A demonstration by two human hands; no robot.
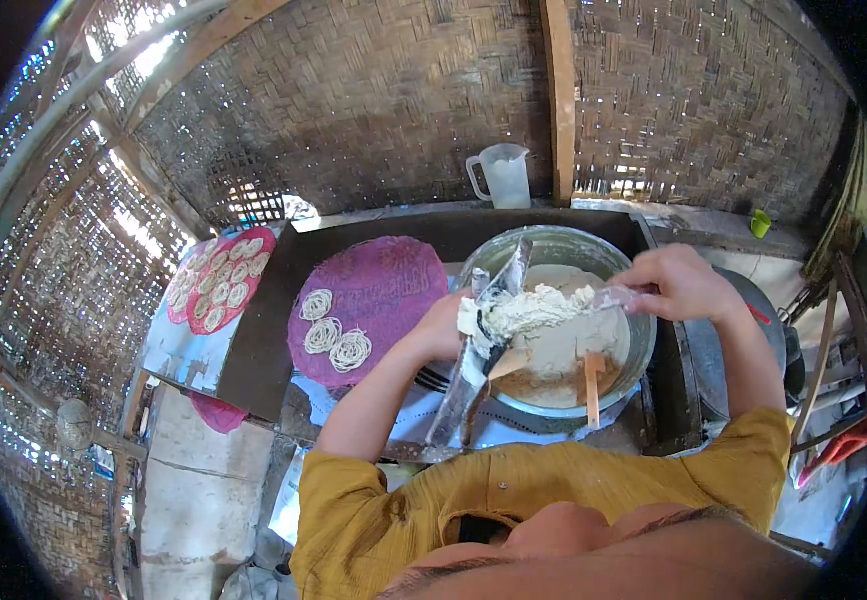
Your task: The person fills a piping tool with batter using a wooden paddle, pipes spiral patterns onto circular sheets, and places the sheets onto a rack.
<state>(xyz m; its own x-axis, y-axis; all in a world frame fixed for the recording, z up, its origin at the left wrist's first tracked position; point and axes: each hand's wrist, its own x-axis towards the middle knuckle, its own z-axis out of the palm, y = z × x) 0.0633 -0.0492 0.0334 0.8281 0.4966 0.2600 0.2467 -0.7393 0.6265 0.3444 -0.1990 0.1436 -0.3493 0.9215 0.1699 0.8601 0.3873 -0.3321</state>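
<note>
My left hand [445, 326] grips a wooden, flour-smeared press [505, 281] over the left side of a large metal basin [643, 349]. A thick mass of pale dough [538, 311] lies across the press's middle and stretches to the right. My right hand [677, 281] pinches a translucent utensil [613, 298] against the dough's right end; its exact kind is unclear. Below, pale flour or dough [572, 337] fills much of the basin. An orange spatula [593, 390] leans over its near rim. Beside my left forearm, a purple cloth mat [381, 292] bears three coils of dough strands [349, 350].
Further left, pink mats [197, 307] hold several more coils. A dark wooden trough [253, 367] surrounds the basin and purple mat. Behind it stands a translucent pitcher [507, 180] by the woven wall [403, 97]. On the right ledge is a small green cup [760, 223].
</note>
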